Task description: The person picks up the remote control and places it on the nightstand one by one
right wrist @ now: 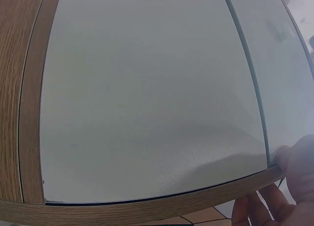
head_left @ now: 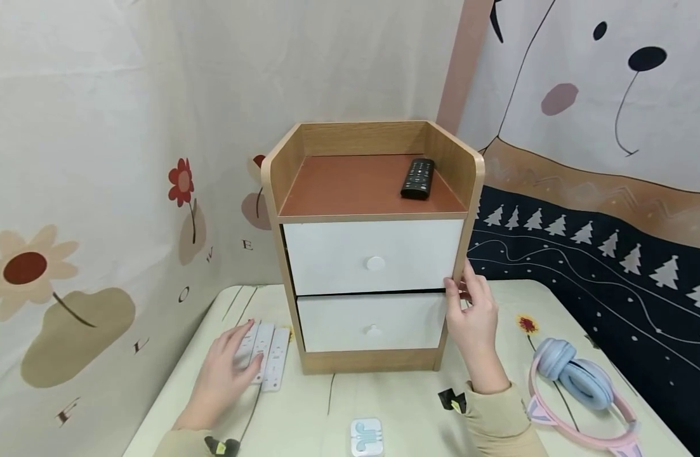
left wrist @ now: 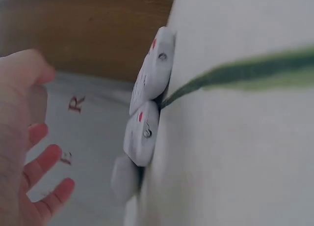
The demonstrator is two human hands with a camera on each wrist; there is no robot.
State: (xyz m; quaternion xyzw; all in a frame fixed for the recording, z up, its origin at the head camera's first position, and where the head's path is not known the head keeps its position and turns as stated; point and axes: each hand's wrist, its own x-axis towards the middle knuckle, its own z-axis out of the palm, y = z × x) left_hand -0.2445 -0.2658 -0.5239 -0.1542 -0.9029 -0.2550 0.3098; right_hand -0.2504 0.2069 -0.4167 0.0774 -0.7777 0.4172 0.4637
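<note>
A wood-edged cabinet (head_left: 372, 362) with two white drawers stands upright on the table, both drawers pushed in. My right hand (head_left: 474, 324) grips its right side edge, thumb on the front and fingers round the side; the right wrist view shows that hand (right wrist: 299, 172) at the wooden edge near the gap between the drawers. Left of the cabinet, three white remote controls (head_left: 277, 358) lie side by side. Over them is my left hand (head_left: 226, 368), fingers spread. In the left wrist view, the hand (left wrist: 24, 137) appears apart from the remotes (left wrist: 142, 135).
A black remote control (head_left: 418, 179) lies on the cabinet's brown top (head_left: 350, 184). Cat-eared headphones (head_left: 581, 384) rest at the table's right. Near the front edge is a small clear case with light-blue earphones (head_left: 367, 437). Printed cloth walls (head_left: 127, 158) surround the table (head_left: 304, 419).
</note>
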